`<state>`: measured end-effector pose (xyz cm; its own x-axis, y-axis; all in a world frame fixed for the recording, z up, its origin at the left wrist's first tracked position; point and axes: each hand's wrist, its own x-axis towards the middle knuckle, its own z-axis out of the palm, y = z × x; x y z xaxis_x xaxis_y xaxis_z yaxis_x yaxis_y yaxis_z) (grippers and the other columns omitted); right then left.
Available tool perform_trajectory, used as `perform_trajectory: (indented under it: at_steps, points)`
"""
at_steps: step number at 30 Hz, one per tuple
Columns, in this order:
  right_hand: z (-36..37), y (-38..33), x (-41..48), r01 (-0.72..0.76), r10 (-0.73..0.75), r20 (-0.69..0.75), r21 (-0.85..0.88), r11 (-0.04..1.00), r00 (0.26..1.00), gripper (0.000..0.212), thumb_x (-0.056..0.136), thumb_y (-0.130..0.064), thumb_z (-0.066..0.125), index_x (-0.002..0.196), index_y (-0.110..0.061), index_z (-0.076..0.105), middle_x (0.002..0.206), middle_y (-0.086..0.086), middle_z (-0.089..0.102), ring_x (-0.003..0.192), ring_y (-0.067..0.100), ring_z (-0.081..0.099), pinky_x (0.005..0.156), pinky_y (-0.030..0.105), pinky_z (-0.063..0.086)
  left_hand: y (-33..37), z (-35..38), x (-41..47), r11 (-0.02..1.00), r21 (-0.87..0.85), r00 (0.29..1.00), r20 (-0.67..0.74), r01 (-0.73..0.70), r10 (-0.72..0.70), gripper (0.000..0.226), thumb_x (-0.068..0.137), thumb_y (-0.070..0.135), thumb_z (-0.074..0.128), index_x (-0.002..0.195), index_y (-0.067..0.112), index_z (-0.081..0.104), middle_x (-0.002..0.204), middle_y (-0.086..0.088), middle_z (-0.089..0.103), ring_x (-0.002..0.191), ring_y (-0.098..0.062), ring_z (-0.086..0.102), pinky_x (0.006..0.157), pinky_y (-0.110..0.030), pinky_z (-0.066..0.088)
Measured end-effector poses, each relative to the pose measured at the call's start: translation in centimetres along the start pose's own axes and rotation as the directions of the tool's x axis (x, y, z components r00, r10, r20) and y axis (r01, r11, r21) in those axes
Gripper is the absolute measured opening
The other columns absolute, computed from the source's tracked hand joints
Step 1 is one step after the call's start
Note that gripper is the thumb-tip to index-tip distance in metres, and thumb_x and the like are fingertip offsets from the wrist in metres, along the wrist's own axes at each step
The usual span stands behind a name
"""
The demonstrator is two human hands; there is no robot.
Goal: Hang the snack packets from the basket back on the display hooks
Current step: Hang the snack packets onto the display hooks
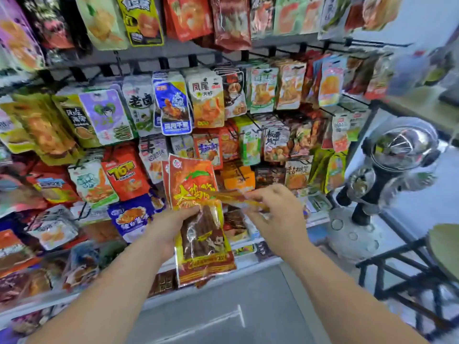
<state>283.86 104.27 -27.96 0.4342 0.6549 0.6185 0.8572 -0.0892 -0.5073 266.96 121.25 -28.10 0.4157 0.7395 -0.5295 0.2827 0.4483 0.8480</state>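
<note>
Foil hanging packets (173, 103) crowd the black display hooks (372, 42) from the rack's left edge to its right. Left hand (173, 227) grips a red-orange packet (196, 184) at mid-height, upright, in front of the rack's lower rows. One long packet or two overlapped: can't tell. Right hand (275, 214) pinches a thin orange packet (231, 197), seen edge-on and blurred, its far end lying across the red-orange one's front. Chrome-visored astronaut figure (397, 155) stands just off the rack's right edge.
</note>
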Motion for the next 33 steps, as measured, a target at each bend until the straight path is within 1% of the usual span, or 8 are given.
perform_trajectory:
  at_steps: [3, 7, 12, 19, 22, 26, 30, 33]
  points:
    - [1.0, 2.1, -2.6, 0.155, -0.151, 0.112, -0.028, 0.988, 0.982, 0.021, 0.086, -0.026, 0.07, 0.104, -0.021, 0.079, 0.105, 0.001, 0.075, 0.103, 0.021, 0.065, 0.087, 0.038, 0.053, 0.2, 1.9, 0.0, 0.992, -0.078, 0.982, 0.167, 0.101, -0.087, 0.029, 0.092, 0.028, 0.073, 0.102, 0.002, 0.079, 0.084, -0.015, 0.074, 0.068, -0.026, 0.07, 0.066, -0.031, 0.059]
    - [1.3, 4.1, -3.9, 0.323, -0.319, 0.102, -0.03, 0.946, 0.942, 0.027, 0.078, -0.01, 0.07, 0.102, -0.024, 0.071, 0.12, -0.007, 0.076, 0.116, 0.023, 0.062, 0.095, 0.034, 0.04, 0.2, 3.0, 0.2, 0.986, -0.066, 0.961, 0.241, 0.154, -0.134, 0.035, 0.09, 0.038, 0.072, 0.107, 0.008, 0.078, 0.103, -0.022, 0.078, 0.088, -0.034, 0.076, 0.084, -0.048, 0.06]
    - [2.1, 5.3, -3.8, 0.406, -0.375, 0.225, -0.108, 0.907, 0.899, 0.025, 0.083, -0.011, 0.072, 0.104, -0.024, 0.076, 0.129, -0.012, 0.071, 0.125, 0.028, 0.061, 0.097, 0.041, 0.039, -0.7, 3.0, 0.9, 0.988, 0.073, 0.94, 0.303, 0.138, -0.154, 0.016, 0.084, -0.002, 0.074, 0.1, 0.0, 0.074, 0.09, -0.023, 0.078, 0.066, -0.03, 0.076, 0.063, -0.044, 0.065]
    - [4.5, 6.1, -3.1, -0.192, 0.202, 0.107, -0.096, 0.977, 0.974, 0.066, 0.068, -0.003, 0.054, 0.129, -0.026, 0.065, 0.147, -0.009, 0.055, 0.135, 0.03, 0.05, 0.107, 0.053, 0.044, -1.1, 1.6, 4.3, 0.992, 0.12, 0.972, 0.235, -0.027, -0.002, 0.031, 0.085, -0.003, 0.08, 0.113, 0.006, 0.07, 0.096, -0.016, 0.08, 0.081, -0.032, 0.078, 0.071, -0.043, 0.065]
    - [5.1, 5.8, -1.4, -0.647, 0.7, 0.004, 0.385, 0.658, 0.714, 0.059, 0.081, -0.025, 0.055, 0.138, -0.038, 0.048, 0.141, -0.019, 0.05, 0.13, 0.014, 0.05, 0.106, 0.042, 0.044, -0.9, 0.7, 5.5, 0.983, 0.16, 0.96, 0.277, -0.084, 0.037, 0.038, 0.084, 0.0, 0.082, 0.117, 0.01, 0.067, 0.1, -0.011, 0.081, 0.093, -0.034, 0.078, 0.087, -0.053, 0.062]
    - [6.6, 6.5, 1.0, -0.699, 0.918, 0.214, 0.709, 0.09, 0.335, 0.051, 0.083, -0.037, 0.068, 0.131, -0.027, 0.054, 0.128, 0.005, 0.066, 0.115, 0.024, 0.063, 0.085, 0.041, 0.055, -0.6, -0.2, 7.3, 0.974, 0.199, 0.935, 0.354, -0.112, 0.035, 0.044, 0.082, 0.001, 0.085, 0.114, 0.023, 0.063, 0.097, 0.001, 0.081, 0.087, -0.022, 0.079, 0.075, -0.041, 0.062]
    - [8.4, 6.3, 2.2, -0.725, 0.924, 0.278, 0.689, -0.001, 0.262, 0.043, 0.09, -0.044, 0.077, 0.124, -0.019, 0.069, 0.119, 0.008, 0.076, 0.11, 0.031, 0.072, 0.096, 0.055, 0.058, -1.1, -0.6, 8.8, 0.967, 0.23, 0.928, 0.372, -0.11, 0.017, 0.048, 0.081, 0.003, 0.086, 0.114, 0.028, 0.062, 0.101, 0.003, 0.081, 0.091, -0.019, 0.078, 0.077, -0.04, 0.061]
    - [8.9, 7.2, 3.2, -0.703, 0.936, 0.274, 0.71, -0.043, 0.219, 0.023, 0.098, -0.025, 0.071, 0.116, -0.011, 0.069, 0.103, 0.012, 0.079, 0.091, 0.03, 0.077, 0.074, 0.047, 0.065, -1.7, -1.1, 9.6, 0.957, 0.271, 0.936, 0.351, -0.1, -0.002, 0.049, 0.081, 0.005, 0.087, 0.114, 0.031, 0.062, 0.098, 0.008, 0.08, 0.087, -0.015, 0.078, 0.072, -0.036, 0.061]
